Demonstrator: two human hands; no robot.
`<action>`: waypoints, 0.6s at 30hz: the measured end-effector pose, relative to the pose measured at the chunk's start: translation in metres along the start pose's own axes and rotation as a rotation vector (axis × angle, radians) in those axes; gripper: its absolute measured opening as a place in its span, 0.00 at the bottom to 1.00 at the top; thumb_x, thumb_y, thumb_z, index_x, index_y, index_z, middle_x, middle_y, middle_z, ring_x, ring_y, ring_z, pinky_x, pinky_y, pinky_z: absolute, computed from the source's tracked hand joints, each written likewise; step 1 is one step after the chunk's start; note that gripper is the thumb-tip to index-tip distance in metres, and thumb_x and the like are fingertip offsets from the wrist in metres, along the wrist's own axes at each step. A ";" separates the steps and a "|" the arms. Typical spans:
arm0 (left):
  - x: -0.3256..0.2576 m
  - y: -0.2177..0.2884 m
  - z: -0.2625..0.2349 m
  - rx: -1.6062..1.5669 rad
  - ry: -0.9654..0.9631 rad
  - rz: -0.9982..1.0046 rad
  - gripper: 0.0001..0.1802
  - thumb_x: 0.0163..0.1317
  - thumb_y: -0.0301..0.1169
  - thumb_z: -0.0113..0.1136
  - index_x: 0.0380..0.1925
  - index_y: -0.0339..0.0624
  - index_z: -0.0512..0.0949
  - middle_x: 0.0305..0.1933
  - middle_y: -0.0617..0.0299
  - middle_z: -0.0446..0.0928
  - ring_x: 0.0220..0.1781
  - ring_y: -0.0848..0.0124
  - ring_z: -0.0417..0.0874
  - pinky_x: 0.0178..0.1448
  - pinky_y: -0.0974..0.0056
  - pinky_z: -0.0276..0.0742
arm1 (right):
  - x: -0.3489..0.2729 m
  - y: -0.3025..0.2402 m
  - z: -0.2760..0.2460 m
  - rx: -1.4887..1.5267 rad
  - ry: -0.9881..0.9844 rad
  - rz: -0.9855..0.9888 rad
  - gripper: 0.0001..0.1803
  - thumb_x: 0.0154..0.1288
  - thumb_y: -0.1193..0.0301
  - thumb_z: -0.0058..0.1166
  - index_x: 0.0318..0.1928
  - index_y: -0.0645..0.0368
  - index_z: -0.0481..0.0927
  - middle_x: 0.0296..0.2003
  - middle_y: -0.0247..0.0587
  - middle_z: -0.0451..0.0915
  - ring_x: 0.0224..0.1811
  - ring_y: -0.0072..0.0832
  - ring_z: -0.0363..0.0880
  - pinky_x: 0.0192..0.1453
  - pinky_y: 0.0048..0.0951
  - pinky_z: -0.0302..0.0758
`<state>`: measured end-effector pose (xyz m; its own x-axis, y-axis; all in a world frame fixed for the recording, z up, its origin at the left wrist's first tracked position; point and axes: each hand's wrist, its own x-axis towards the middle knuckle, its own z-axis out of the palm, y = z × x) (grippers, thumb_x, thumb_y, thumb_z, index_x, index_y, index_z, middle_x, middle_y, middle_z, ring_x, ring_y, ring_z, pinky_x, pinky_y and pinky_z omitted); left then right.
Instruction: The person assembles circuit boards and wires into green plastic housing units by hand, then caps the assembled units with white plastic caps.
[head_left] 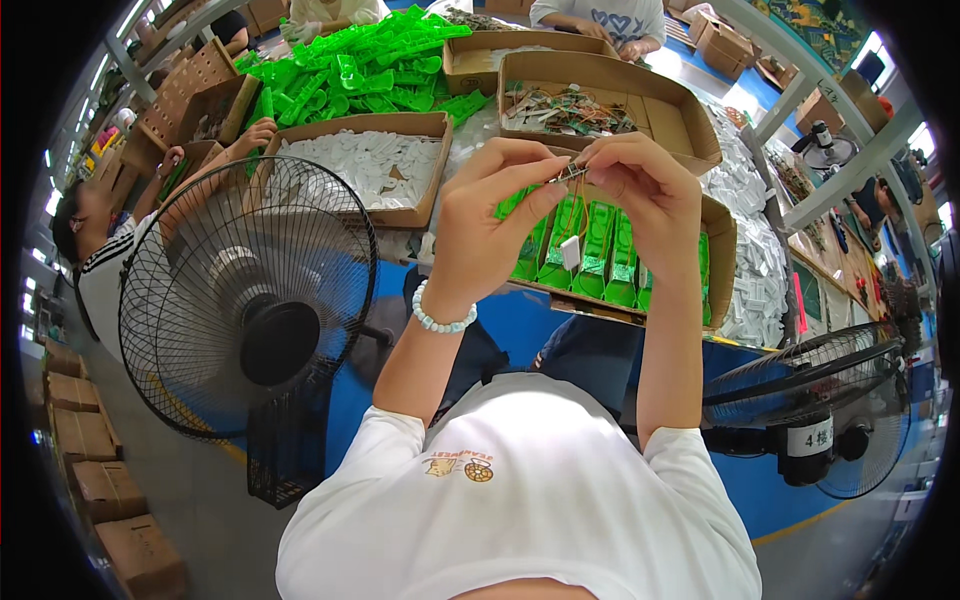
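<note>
Above a shallow cardboard tray (719,265), both my hands are raised and meet fingertip to fingertip. Between them is a small circuit board (570,173) with thin wires; its details are too small to make out. My left hand (490,215), with a beaded bracelet (443,325) at the wrist, pinches the board's left end. The thumb and fingers of my right hand (648,190) close on its right end. A small white rectangular block (570,253) dangles below on the wires. Under it, green plastic housings (594,245) lie side by side in the tray, partly hidden by my hands.
Beyond my hands, a cardboard box (690,120) holds wired circuit boards (565,108). White plastic parts (375,165) fill a box to the left, behind it a green heap (350,65). Fans (250,300) (815,420) flank me. A co-worker (110,240) sits left; others work across the table.
</note>
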<state>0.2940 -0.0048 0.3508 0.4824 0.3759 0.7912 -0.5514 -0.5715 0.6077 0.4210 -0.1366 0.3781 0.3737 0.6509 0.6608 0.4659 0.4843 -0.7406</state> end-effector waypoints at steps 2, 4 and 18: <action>-0.003 0.000 0.000 0.006 0.009 0.025 0.12 0.58 0.24 0.66 0.43 0.35 0.84 0.42 0.56 0.80 0.43 0.66 0.81 0.46 0.66 0.77 | -0.003 0.003 0.002 0.029 0.003 0.001 0.07 0.61 0.87 0.54 0.40 0.67 0.79 0.39 0.37 0.79 0.43 0.23 0.78 0.49 0.23 0.76; -0.007 0.000 0.000 0.028 0.025 0.015 0.11 0.58 0.24 0.66 0.42 0.35 0.84 0.41 0.56 0.80 0.42 0.66 0.81 0.45 0.67 0.77 | -0.005 0.005 0.004 0.104 0.028 0.026 0.07 0.61 0.87 0.54 0.40 0.67 0.79 0.39 0.38 0.79 0.43 0.23 0.78 0.49 0.23 0.76; -0.016 -0.005 0.002 -0.271 0.087 -0.175 0.16 0.57 0.18 0.66 0.46 0.30 0.77 0.46 0.57 0.77 0.46 0.72 0.79 0.54 0.69 0.77 | -0.016 0.018 0.015 0.211 0.072 0.103 0.06 0.62 0.86 0.56 0.40 0.68 0.79 0.38 0.39 0.78 0.42 0.24 0.80 0.49 0.25 0.78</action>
<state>0.2902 -0.0093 0.3349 0.5322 0.5189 0.6689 -0.6320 -0.2823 0.7217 0.4109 -0.1294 0.3521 0.4700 0.6638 0.5818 0.2470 0.5339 -0.8087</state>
